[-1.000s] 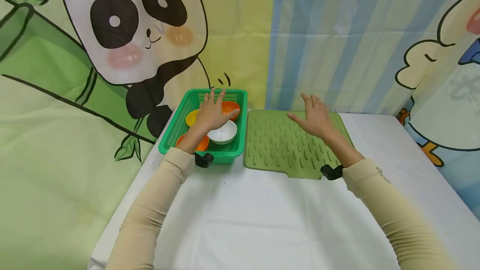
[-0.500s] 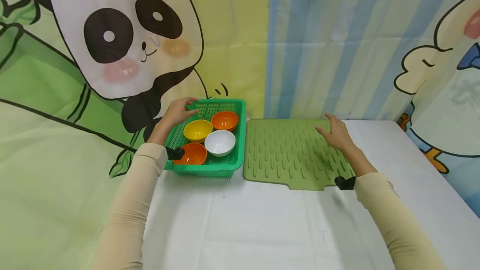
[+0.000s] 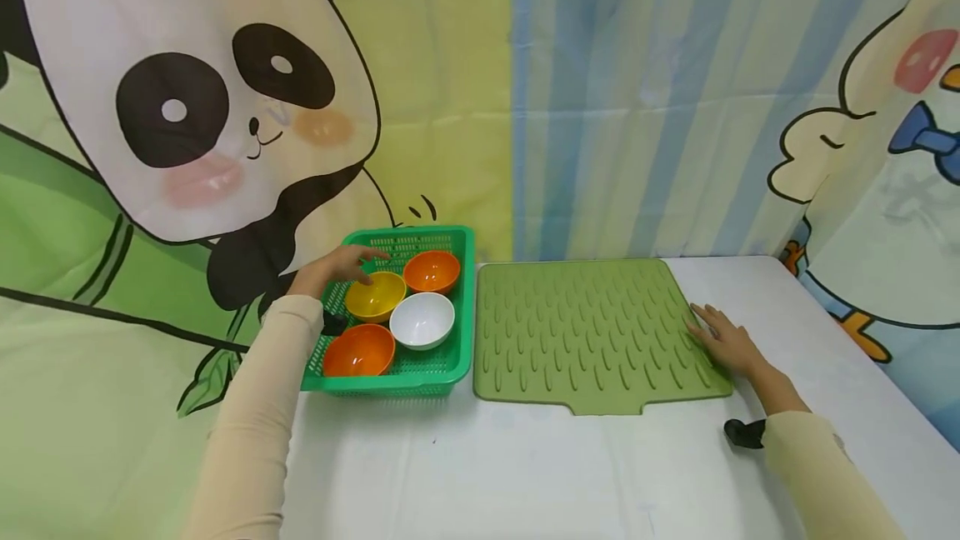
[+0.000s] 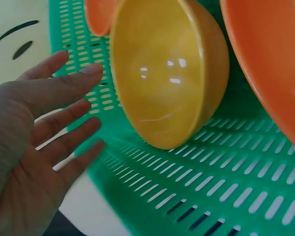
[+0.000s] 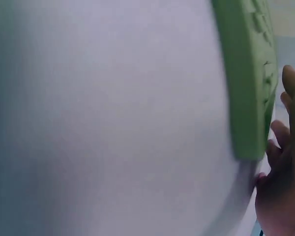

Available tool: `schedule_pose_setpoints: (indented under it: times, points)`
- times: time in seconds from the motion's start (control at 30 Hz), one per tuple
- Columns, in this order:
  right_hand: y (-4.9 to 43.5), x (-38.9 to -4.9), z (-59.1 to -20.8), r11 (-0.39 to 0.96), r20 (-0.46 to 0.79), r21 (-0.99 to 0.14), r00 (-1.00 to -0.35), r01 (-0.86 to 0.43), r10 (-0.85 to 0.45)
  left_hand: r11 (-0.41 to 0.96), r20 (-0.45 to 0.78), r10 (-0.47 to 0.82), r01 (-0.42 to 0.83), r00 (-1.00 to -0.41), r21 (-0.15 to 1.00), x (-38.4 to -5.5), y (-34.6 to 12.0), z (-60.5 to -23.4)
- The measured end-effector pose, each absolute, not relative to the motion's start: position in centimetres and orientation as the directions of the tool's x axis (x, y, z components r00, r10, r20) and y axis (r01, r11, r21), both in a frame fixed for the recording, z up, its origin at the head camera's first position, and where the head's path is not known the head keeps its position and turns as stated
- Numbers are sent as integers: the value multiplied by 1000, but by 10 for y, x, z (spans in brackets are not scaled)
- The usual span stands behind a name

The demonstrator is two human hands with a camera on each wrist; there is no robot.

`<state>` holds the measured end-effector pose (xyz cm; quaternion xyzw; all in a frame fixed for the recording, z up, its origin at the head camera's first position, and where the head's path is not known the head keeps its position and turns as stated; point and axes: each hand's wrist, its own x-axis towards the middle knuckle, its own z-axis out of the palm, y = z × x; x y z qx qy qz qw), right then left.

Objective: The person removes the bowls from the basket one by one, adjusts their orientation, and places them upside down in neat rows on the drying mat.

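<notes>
1. Basket (image 3: 405,382), green and slotted, is being borne by the white tabletop (image 3: 525,482); inside it are being held a yellow bowl (image 3: 377,298) toward its left side, a white bowl (image 3: 422,322) toward its right, a far orange bowl (image 3: 431,272) near its far right corner and a near orange bowl (image 3: 358,351) at its near left corner.
2. The left hand (image 3: 335,265) is being held over the basket's left side, fingers (image 4: 64,89) loosely extended just beside the yellow bowl; nothing is being grasped.
3. The right hand (image 3: 731,344) is being held well right of the basket, at the farther edge of the green mat (image 3: 592,332); its fingers are being left uncurled and unfilled, and whether the mat is being touched cannot be told.
4. A pick-up from the basket, probably of the yellow bowl, is apparently being set up.
5. A pinch on that bowl's rim is likely being called for next, with its neighbours being left undisturbed.
</notes>
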<state>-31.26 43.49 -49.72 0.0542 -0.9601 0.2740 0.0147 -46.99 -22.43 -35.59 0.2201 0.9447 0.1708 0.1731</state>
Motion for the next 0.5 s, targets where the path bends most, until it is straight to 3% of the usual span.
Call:
schedule_pose_setpoints:
  times: [0.5]
  points:
    - [438,-306,-507,866,90,-466,-983,-183,-159,832,-309,510,369,-803,414,-483,-232,-378]
